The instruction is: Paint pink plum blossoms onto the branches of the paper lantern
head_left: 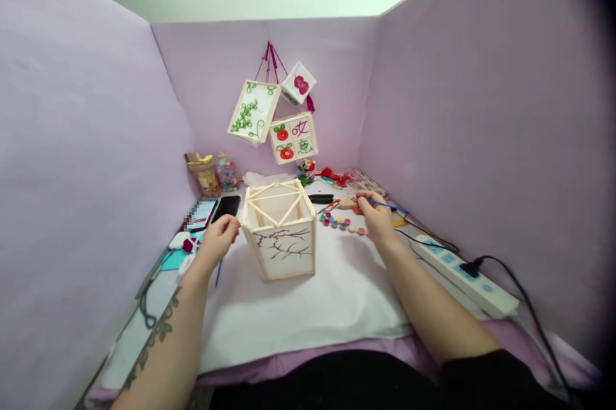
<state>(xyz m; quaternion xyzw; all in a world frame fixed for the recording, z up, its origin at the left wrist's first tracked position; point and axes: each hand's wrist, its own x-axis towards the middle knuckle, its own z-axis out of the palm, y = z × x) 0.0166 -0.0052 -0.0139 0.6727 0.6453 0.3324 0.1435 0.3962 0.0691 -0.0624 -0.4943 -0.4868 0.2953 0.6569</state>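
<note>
A lantern-like box (287, 255) of pale sticks and white panels stands upright on the white cloth (337, 301). Its front panel bears dark painted branches with small red blossoms. At the box's upper left edge is my left hand (222, 238), fingers closed; a thin blue stick (218, 274) shows below it. My right hand (376, 214) is raised to the right of the box, closed around a thin blue brush (385, 203). Between the box and that hand lies a row of small paint pots (342, 224) in several colours.
Decorated boxes (254, 111) hang by cords at the back. Behind the box lie black-handled pliers (321, 199). Jars (206, 178) and phones (226, 208) are at the left. A power strip (464, 278) with cables runs along the right; purple partitions (457, 108) enclose the sides.
</note>
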